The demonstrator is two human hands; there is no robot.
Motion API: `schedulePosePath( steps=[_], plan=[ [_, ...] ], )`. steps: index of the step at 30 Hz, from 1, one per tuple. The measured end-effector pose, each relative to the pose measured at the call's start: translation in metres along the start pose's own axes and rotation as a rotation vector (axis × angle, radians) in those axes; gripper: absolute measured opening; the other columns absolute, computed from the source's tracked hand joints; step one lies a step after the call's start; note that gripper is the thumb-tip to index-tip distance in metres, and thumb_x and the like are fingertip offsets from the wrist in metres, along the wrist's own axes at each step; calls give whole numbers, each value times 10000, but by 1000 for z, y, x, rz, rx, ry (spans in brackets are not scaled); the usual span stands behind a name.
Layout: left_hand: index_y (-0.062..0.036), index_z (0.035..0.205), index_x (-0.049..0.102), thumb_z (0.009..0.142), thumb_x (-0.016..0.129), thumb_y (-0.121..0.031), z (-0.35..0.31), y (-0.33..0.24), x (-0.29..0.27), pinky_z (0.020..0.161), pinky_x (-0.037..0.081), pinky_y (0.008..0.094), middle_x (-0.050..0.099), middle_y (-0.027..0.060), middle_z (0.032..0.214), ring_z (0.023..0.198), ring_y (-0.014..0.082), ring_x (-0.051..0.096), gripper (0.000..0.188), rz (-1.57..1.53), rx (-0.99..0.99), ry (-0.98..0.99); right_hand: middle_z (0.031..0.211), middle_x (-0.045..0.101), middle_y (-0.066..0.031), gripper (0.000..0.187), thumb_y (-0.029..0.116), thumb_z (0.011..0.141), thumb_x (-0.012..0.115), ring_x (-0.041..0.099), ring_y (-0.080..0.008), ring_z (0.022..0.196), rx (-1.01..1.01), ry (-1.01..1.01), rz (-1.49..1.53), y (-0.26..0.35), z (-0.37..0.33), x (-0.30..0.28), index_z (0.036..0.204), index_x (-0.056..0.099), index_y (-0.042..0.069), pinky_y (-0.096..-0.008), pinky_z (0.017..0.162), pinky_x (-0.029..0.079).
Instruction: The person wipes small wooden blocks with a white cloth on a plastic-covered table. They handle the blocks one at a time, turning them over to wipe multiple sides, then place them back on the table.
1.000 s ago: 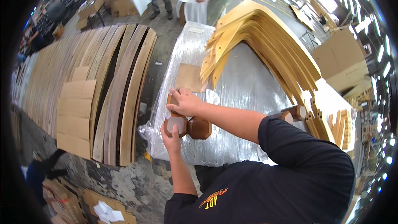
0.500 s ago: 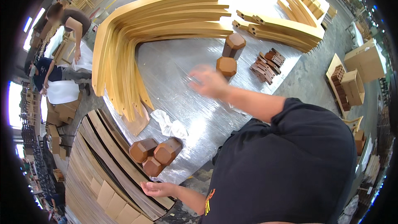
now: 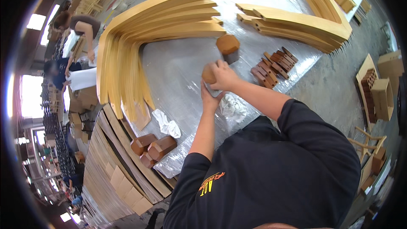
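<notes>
Left hand (image 3: 210, 101), right hand (image 3: 226, 78) converged | faceted brown wooden block (image 3: 207, 75) | fingers (image 3: 220, 64) clamped around it

Open room over wrapped tabletop (image 3: 174, 72), held block (image 3: 208, 74) at right, curved beams (image 3: 121, 44) left and beyond

Film-covered table (image 3: 178, 63): curved yellow wooden pieces (image 3: 123, 59), brown octagonal blocks (image 3: 229, 43), small brown slats (image 3: 263, 75), white cloth (image 3: 168, 125).

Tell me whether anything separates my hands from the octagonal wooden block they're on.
Nothing visible does. Your right hand rests directly against the octagonal wooden block, and your left hand is at its near side. The crumpled white wad lies beside the hands, toward your body, not in between.
</notes>
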State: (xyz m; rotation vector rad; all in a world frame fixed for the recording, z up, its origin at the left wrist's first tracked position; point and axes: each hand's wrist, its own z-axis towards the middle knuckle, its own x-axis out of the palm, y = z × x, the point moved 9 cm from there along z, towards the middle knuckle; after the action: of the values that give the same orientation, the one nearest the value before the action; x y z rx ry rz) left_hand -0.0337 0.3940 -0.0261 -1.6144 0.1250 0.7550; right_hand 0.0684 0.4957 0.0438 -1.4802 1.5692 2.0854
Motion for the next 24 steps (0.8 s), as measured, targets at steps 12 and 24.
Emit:
schedulePosePath(
  steps=[12,24],
  plan=[
    [-18,1551,377,654,988,-340,-137,-17,-79,1169,392,568,509,271,1489,1383,481,468,1132,504,-274,-259,1418,554,-332,1120,667,733,865,618,-505,1252,71,344,477,23,-50,57,1542,454,11,-501,1070,521],
    [24,1565,303,726,998,-263,-266,42,-133,1148,434,441,486,194,1469,1362,297,501,1127,-198,-399,-577,1609,422,-270,964,444,826,872,409,-512,1481,-258,170,-216,-30,-45,78,1604,399,128,-567,1165,453]
  ],
)
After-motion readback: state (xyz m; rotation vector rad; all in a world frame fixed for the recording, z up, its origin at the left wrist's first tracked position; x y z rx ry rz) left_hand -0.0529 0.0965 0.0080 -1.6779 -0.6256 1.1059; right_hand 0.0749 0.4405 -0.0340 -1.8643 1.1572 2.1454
